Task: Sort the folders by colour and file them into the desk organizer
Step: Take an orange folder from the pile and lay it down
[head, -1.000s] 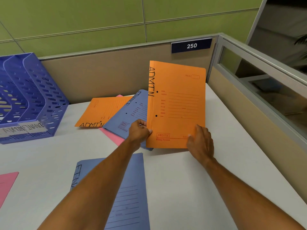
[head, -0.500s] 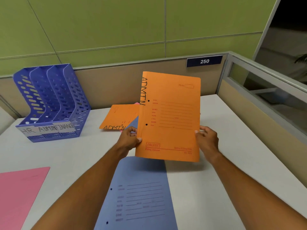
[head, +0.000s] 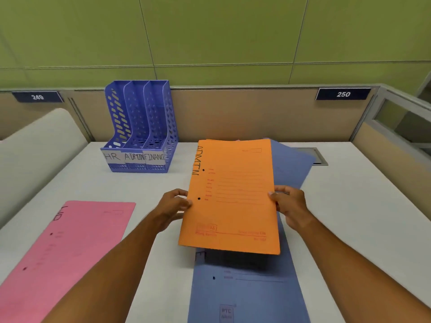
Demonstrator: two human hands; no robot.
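I hold an orange folder [head: 233,194] marked ADMIN above the desk, tilted flat toward me. My left hand [head: 173,206] pinches its left edge and my right hand [head: 288,203] grips its right edge. The blue desk organizer [head: 140,127] stands at the back left, with three slots labelled HR, ADMIN and FINANCE. A pink folder [head: 70,252] lies at the front left. One blue folder [head: 245,290] lies under the orange one, nearest me. Another blue folder [head: 291,164] shows behind it, with an orange edge peeking out at the top.
The white desk [head: 349,206] is bounded by a beige partition [head: 233,113] at the back and a glass panel [head: 401,122] on the right. A grey cable hatch [head: 319,157] sits at the back right. A padded divider [head: 35,148] runs along the left.
The view has swung left and the organizer now sits nearer the centre. The orange folder has tipped from upright to nearly flat, and both hands have slid up its side edges.
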